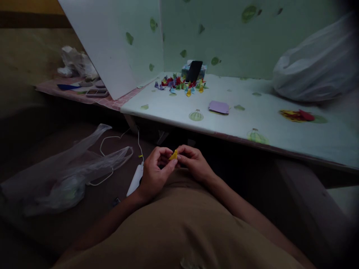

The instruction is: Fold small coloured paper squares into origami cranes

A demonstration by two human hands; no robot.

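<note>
Yellow paper point(173, 154), a small folded piece, is near the centre of the frame, a little below the middle, and we have it pinched between both hands, off the table point(157, 106)! This looks like delicate fingertip work, so here's how we'd play it: light pressure, edges lined up before any crease gets pressed, one hand steadying while the other shapes. Squeeze too hard and, we reckon, a piece this small could crumple. The exact fold is too small for us to read.

Now the hands! Our left hand point(157, 168), at lower centre-left, has its thumb stretched to the paper's lower edge, fingers curled, gripping the piece. Our right hand point(195, 163), angled in from the lower right, meets it with thumb and index finger closed on the other side. Both forearms slope inward over the brown clothing point(185, 220). Beyond them, upper centre, colourful folded papers point(179, 84) crowd together, with a purple-topped paper stack point(218, 107) to their right, nearer us.
</note>
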